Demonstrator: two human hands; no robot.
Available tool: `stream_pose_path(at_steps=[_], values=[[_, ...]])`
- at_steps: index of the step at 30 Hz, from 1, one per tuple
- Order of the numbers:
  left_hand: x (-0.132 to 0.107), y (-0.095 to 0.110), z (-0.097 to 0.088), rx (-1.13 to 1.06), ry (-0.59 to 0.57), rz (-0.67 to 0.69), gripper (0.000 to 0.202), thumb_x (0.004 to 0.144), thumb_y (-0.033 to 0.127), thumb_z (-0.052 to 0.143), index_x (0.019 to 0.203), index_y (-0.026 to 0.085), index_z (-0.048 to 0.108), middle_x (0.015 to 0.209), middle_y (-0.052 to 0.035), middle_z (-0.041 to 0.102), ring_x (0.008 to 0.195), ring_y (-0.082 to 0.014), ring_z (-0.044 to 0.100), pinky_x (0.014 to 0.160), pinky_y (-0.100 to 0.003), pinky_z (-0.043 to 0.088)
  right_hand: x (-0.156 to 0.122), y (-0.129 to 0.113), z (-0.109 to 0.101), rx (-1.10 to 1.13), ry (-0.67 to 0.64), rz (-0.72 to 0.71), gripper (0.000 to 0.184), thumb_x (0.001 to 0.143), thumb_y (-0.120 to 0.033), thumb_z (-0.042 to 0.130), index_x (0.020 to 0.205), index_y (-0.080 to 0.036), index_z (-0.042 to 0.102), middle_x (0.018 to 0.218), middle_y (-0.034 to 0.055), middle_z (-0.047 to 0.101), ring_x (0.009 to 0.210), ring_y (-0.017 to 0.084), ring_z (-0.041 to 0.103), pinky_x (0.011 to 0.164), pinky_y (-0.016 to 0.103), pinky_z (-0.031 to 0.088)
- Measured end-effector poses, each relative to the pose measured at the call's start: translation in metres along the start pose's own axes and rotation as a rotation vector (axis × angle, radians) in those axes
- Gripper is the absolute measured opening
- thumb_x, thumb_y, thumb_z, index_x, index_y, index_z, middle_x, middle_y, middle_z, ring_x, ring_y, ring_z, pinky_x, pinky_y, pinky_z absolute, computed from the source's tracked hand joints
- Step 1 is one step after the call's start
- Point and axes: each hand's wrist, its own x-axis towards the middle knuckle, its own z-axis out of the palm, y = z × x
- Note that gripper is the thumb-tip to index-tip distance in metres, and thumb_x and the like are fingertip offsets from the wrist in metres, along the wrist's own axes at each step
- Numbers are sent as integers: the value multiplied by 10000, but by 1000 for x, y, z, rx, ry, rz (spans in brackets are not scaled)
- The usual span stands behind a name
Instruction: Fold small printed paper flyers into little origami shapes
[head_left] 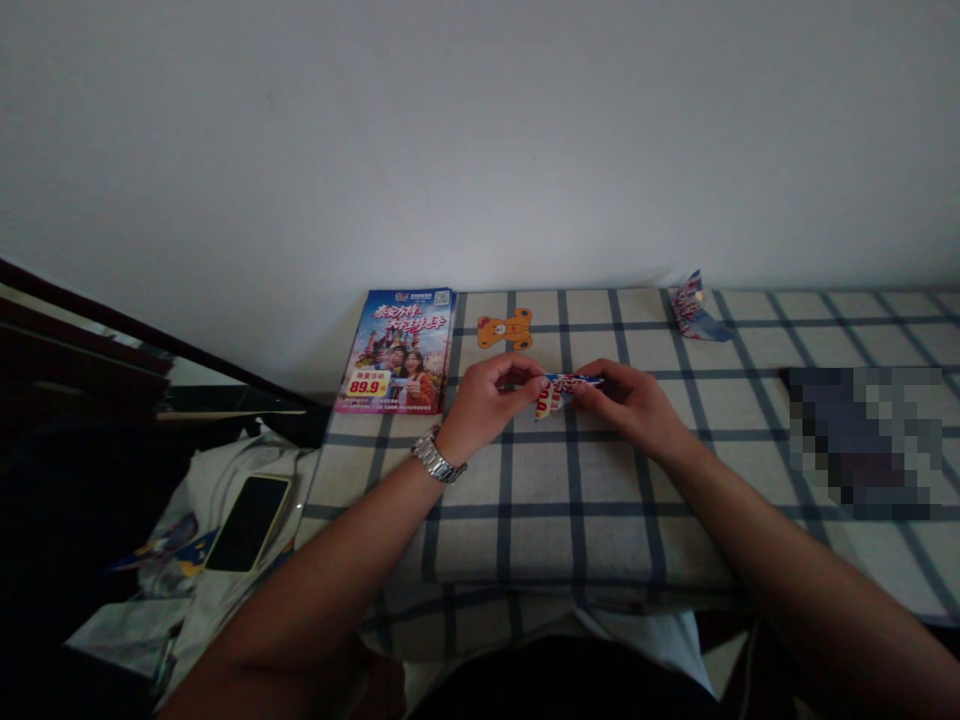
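Observation:
Between my two hands is a small piece of folded printed paper (553,394), blue and white with red lettering and a yellow patch. My left hand (496,392), with a metal watch (439,457) on the wrist, pinches its left end. At its right end, the thumb and fingers of my right hand (616,398) close on it. The paper is held just above the checked tablecloth (540,540). A stack of printed flyers (397,350) lies left of my hands, and a bear-shaped cutout (504,329) lies flat just beyond them.
A folded paper shape (697,308) stands at the table's back right, near the wall (480,140). Farther right is a dark, pixelated patch (859,442). Left of the table, a phone (249,522) rests on a white bag (199,480) beside crumpled papers.

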Motion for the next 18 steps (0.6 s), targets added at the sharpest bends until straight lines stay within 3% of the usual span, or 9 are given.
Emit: stream_pose_path(at_steps=[18], values=[[-1, 1, 2, 35, -8, 10, 139, 919, 294, 738, 981, 177, 696, 928, -36, 738, 842, -125, 707, 774, -223, 584, 0, 0, 0, -52, 39, -35, 310, 921, -512, 727, 936, -202, 735, 783, 43, 741, 707, 190, 661, 629, 308, 511]])
